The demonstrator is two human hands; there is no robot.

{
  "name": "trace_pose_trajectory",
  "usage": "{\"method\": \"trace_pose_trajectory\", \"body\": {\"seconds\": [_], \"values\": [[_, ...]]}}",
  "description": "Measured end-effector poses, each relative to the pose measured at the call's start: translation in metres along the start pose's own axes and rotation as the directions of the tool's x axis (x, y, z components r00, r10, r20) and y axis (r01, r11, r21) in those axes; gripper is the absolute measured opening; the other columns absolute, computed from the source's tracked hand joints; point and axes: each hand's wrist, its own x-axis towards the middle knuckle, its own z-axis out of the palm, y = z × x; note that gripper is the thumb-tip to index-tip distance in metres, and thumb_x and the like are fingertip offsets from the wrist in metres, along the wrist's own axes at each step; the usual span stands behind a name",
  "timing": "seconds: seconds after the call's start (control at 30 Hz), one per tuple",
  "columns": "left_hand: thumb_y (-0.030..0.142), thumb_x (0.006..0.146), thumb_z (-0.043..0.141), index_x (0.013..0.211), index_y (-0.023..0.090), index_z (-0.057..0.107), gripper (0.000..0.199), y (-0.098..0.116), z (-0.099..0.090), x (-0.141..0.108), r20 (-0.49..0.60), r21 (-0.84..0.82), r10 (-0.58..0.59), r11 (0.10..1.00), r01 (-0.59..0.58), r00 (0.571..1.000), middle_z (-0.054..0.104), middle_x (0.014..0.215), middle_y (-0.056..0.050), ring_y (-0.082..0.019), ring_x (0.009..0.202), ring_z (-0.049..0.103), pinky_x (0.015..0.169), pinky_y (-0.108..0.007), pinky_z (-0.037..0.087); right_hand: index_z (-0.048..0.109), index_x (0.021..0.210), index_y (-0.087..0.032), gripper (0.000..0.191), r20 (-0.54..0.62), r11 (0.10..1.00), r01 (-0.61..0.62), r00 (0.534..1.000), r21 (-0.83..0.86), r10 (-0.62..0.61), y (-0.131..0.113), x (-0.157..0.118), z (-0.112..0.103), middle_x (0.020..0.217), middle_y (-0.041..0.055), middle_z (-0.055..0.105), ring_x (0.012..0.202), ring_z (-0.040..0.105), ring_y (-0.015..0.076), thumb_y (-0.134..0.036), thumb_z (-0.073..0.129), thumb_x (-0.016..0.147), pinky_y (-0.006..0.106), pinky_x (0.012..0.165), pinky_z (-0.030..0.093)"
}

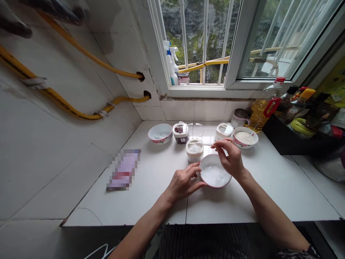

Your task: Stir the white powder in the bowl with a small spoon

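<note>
Head view: I am steadying a small white bowl (pixel 215 175) with my left hand (pixel 183 183), fingers curled against its near-left rim, the bowl resting on the white desk (pixel 151 201) directly in front of me. My right hand (pixel 231 158) is pinching the handle of a thin white spoon (pixel 205 144), thumb and forefinger pressed together on it, the remaining fingers loosely folded; the spoon is reaching leftward toward an open white canister (pixel 194 150) standing just behind the bowl, its clear lid (pixel 194 130) flipped up. The canister is holding a white granular or powdery substance; the bowl is already showing a thin layer of something similar, though I cannot tell whether the two are the same. Judged step: spooning from canister into bowl, mid-transfer. The next move is calling for a level spoon, a short travel over the bowl rim, and my left hand keeping the bowl from sliding. Behind, in a row: a flowered bowl (pixel 160 133), a dark-filled jar (pixel 180 132), another lidded canister (pixel 223 131), a second flowered bowl (pixel 245 137) with pale contents. An oil bottle (pixel 262 108) is standing near the window.
</note>
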Motion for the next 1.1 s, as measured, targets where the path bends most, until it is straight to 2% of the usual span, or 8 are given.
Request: {"method": "trace_pose_trajectory", "body": {"seconds": [0.1,0.2,0.33,0.43,0.53,0.77,1.0,1.1], "values": [[0.050,0.096,0.059,0.104,0.016,0.056,0.035,0.001,-0.001,0.001,0.002,-0.003,0.007,1.000,-0.007,1.000,0.071,0.116,-0.019,-0.013,0.062,0.070,0.055,-0.026,0.059,0.062,0.085,-0.020,0.008,0.026,0.950,-0.265,0.964,0.166,0.264,0.004,0.003,-0.013,0.069,0.0022,0.069,0.065,0.065,0.0182,-0.019,0.054,0.087,0.033,0.069,0.049],[0.049,0.095,0.060,0.104,0.016,0.056,0.034,0.001,-0.001,0.001,0.006,0.003,0.009,1.000,-0.009,1.000,0.071,0.117,-0.019,-0.013,0.064,0.071,0.056,-0.025,0.060,0.060,0.073,-0.019,0.010,0.181,0.869,-0.447,0.892,0.213,0.415,0.010,0.007,-0.028,0.056,-0.0020,0.059,0.050,0.056,0.0138,-0.017,0.050,0.075,0.027,0.055,0.043],[0.048,0.095,0.062,0.104,0.016,0.056,0.034,0.001,-0.002,0.000,0.014,-0.009,-0.003,1.000,0.003,1.000,0.070,0.119,-0.020,-0.014,0.067,0.072,0.057,-0.026,0.061,0.057,0.064,-0.018,0.012,0.386,0.871,-0.488,0.816,0.062,0.430,0.009,0.011,-0.037,0.050,-0.0030,0.054,0.047,0.048,0.0110,-0.015,0.047,0.068,0.024,0.049,0.034],[0.047,0.094,0.062,0.104,0.017,0.056,0.033,0.001,-0.002,0.000,0.020,-0.015,-0.009,1.000,0.010,1.000,0.070,0.119,-0.019,-0.014,0.065,0.071,0.057,-0.026,0.060,0.055,0.060,-0.018,0.014,0.547,0.881,-0.470,0.723,-0.059,0.423,0.002,0.011,-0.032,0.049,-0.0032,0.052,0.047,0.044,0.0095,-0.013,0.046,0.068,0.024,0.050,0.030],[0.047,0.094,0.062,0.103,0.016,0.057,0.032,0.000,-0.002,-0.001,0.021,-0.023,-0.007,1.000,0.007,1.000,0.071,0.117,-0.018,-0.013,0.061,0.070,0.056,-0.026,0.059,0.054,0.059,-0.018,0.015,0.608,0.871,-0.482,0.665,-0.094,0.433,-0.005,0.009,-0.026,0.050,-0.0030,0.053,0.049,0.044,0.0095,-0.010,0.046,0.069,0.024,0.053,0.029],[0.047,0.094,0.062,0.105,0.017,0.057,0.032,-0.002,-0.001,-0.003,0.033,-0.030,-0.019,0.999,0.020,0.999,0.069,0.121,-0.019,-0.013,0.062,0.070,0.056,-0.026,0.060,0.058,0.064,-0.017,0.015,0.504,0.886,-0.458,0.748,-0.079,0.432,-0.002,0.011,-0.030,0.052,-0.0029,0.055,0.051,0.046,0.0102,-0.009,0.046,0.068,0.024,0.055,0.031],[0.047,0.094,0.063,0.104,0.017,0.057,0.032,-0.002,0.000,-0.003,0.035,-0.021,-0.021,1.000,0.022,0.999,0.070,0.119,-0.018,-0.012,0.061,0.069,0.057,-0.026,0.059,0.058,0.065,-0.018,0.016,0.521,0.877,-0.480,0.749,0.002,0.409,-0.001,0.009,-0.028,0.049,-0.0043,0.055,0.048,0.045,0.0098,-0.010,0.045,0.068,0.023,0.052,0.031],[0.047,0.094,0.062,0.104,0.017,0.056,0.032,-0.001,0.000,-0.003,0.034,-0.014,-0.022,1.000,0.022,0.999,0.070,0.118,-0.019,-0.012,0.060,0.069,0.057,-0.026,0.059,0.057,0.063,-0.019,0.015,0.567,0.859,-0.510,0.721,0.043,0.399,-0.002,0.007,-0.023,0.050,-0.0039,0.056,0.050,0.048,0.0105,-0.010,0.046,0.067,0.022,0.052,0.034]]}}
